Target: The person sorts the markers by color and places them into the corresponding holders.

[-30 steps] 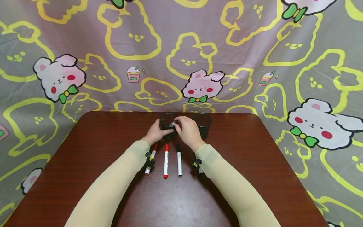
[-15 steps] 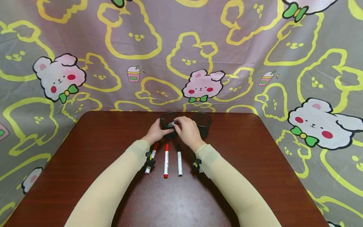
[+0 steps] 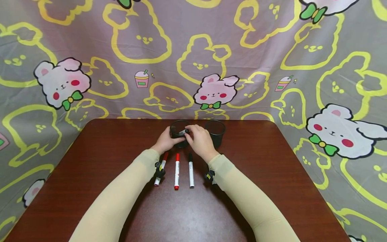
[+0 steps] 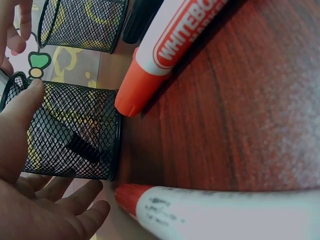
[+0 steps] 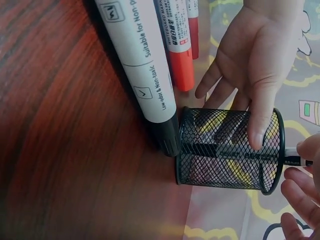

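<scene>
My left hand (image 3: 165, 140) grips a black mesh pen holder (image 5: 225, 172), thumb on the near side and fingers round the back. The holder stands upright near the table's far edge. At its mouth my right hand (image 3: 200, 141) pinches the upper end of a whiteboard marker (image 3: 182, 132). In the left wrist view the marker's dark-capped end (image 4: 84, 147) shows slanting down through the mesh, close to the holder's bottom. Nearer on the table lie a red-capped marker (image 3: 176, 171), a black-capped marker (image 3: 191, 171) and another red marker (image 3: 163, 164), partly covered by my left wrist.
A second black mesh pen holder (image 3: 218, 139) stands to the right, partly behind my right hand. Under my right wrist a pale end of something (image 3: 214, 181) shows. A patterned cloth (image 3: 169, 74) hangs behind the brown table (image 3: 257, 161).
Almost nothing differs. The marker in my right hand tilts very slightly at the holder's mouth, and my left hand keeps its grip in place.
</scene>
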`<move>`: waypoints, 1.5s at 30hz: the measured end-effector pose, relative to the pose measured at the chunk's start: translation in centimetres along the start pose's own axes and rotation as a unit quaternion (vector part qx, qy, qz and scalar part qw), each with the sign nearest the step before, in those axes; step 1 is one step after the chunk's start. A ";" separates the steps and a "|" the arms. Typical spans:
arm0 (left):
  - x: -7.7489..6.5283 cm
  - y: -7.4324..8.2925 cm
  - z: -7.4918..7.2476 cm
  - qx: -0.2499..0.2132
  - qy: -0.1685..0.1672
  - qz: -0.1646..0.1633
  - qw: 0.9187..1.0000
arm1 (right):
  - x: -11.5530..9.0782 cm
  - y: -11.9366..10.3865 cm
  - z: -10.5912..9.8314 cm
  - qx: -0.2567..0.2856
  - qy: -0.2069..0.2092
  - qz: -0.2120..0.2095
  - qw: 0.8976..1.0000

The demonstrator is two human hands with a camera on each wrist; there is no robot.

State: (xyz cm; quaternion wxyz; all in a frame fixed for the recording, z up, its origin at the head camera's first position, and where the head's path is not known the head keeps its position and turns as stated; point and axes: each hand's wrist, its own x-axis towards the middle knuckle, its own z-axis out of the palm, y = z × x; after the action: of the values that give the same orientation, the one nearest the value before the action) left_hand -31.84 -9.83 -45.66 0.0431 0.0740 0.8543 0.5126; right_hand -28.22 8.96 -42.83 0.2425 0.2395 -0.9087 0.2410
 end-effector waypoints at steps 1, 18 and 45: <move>-0.1 0.0 0.0 -0.001 0.000 0.000 1.000 | 0.0 0.0 0.0 0.001 0.001 -0.001 1.000; -0.2 0.1 0.0 0.005 -0.001 -0.002 1.000 | -0.6 0.5 -1.5 0.005 0.028 0.005 1.000; -0.1 0.0 0.0 0.018 -0.007 -0.025 1.000 | -3.4 2.2 -8.4 0.022 0.113 -0.016 0.993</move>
State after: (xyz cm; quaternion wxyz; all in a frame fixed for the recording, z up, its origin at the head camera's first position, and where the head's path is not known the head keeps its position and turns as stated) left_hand -31.76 -9.86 -45.59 0.0607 0.0571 0.8645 0.4957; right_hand -24.08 16.38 -38.98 0.3419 0.2310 -0.8661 0.2823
